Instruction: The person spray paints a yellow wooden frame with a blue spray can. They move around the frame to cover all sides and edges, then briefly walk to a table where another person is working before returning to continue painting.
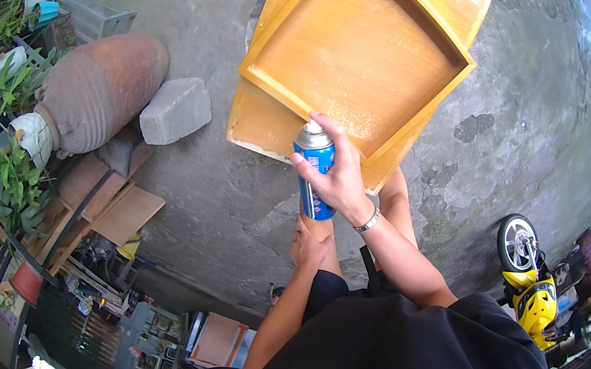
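My right hand [341,177] is wrapped round a blue spray can [315,158] with a silver top, its index finger on the white nozzle. Past the can, a shallow yellow-brown wooden tray [358,43] with a raised rim and one curved side rests on a wider yellow wooden board [254,117]. Pale shiny specks dot the tray's near inside corner. The can overlaps the tray's near edge in this view; whether they touch I cannot tell. My left hand [311,245] lies on my bent leg, holding nothing, its fingers partly hidden.
Left on the grey concrete floor [212,197] are a large brown clay jar [106,87] on its side, a grey stone block [176,111] and loose wooden boards [128,213]. Potted plants [17,182] line the far left. A yellow motorcycle [533,294] stands at the lower right.
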